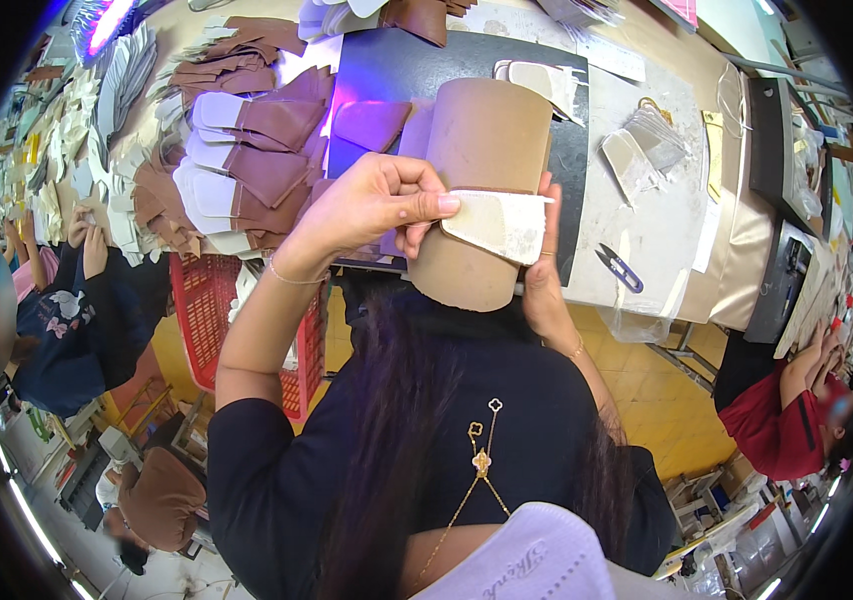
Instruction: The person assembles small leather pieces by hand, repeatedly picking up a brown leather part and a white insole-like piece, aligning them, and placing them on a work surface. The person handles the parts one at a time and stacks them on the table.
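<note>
A tan cylinder point(489, 130) lies in front of me with its length running away from my body. A cream piece with a frayed right edge point(497, 225) curves across its upper face, a thin brown strip along its far edge. At that piece's left end, my left hand point(399, 205) is closed, thumb on top and fingers curled beneath. Pressed along the cylinder's right side is my right hand point(547, 285), closed around it, some fingers hidden behind it. Left of the cylinder, a brown leather piece point(372, 125) rests on the black mat point(387, 65).
Stacked brown and white leather pieces point(252, 165) cover the table's left side. Thread snips point(621, 268) and grey cut pieces point(647, 150) lie to the right. A red plastic basket point(202, 320) stands below the table edge. Other people sit at both sides.
</note>
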{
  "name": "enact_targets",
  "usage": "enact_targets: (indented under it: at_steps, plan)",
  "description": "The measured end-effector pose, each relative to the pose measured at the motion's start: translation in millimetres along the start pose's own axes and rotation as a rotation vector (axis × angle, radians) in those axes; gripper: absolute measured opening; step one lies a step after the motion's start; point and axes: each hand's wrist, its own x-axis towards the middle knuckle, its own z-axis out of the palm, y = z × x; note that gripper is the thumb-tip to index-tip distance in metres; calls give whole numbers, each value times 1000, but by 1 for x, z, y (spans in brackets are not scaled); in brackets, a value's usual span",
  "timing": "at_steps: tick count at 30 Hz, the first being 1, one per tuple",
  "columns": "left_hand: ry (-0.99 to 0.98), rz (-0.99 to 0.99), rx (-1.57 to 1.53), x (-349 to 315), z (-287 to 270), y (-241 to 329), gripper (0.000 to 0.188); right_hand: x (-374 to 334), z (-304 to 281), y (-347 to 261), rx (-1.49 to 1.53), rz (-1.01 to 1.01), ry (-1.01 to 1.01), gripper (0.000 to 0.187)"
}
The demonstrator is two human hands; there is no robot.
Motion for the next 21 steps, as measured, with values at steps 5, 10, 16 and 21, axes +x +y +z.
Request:
enact_targets:
  at_steps: [5, 10, 16, 21]
  plan:
    - [-40, 54, -7, -11, 16, 17, 19, 22, -18, -46, 342, 237, 40, 87]
    - [-45, 208, -91, -23, 35, 33, 24, 39, -16, -87, 453, 308, 35, 74]
    - [81, 440, 55, -32, 46, 34, 22, 39, -14, -101, 270, 93, 163, 69]
    - [138, 483, 83, -32, 53, 31, 16, 36, -16, -102, 183, -17, 156, 68]
